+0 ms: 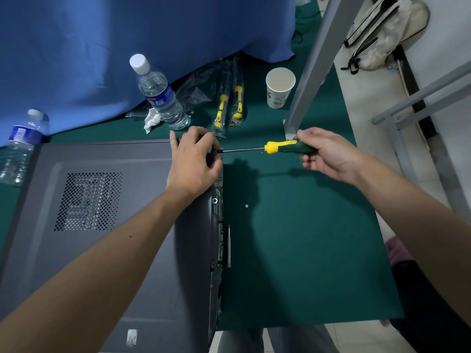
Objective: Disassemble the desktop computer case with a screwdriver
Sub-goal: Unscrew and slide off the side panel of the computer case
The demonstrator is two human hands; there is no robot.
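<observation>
Gripping the screwdriver (277, 148) by its handle, the right hand (323, 154) lays the shaft level, tip at the computer case (102, 200) edge, where the left hand (195, 159) curls its fingers around that tip.

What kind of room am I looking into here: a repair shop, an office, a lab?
Probably a makeshift workbench in an office or workshop, not a proper repair shop: a green mat covers the table, spare packaged screwdrivers lie by water bottles and a paper cup, with blue cloth behind.
</observation>
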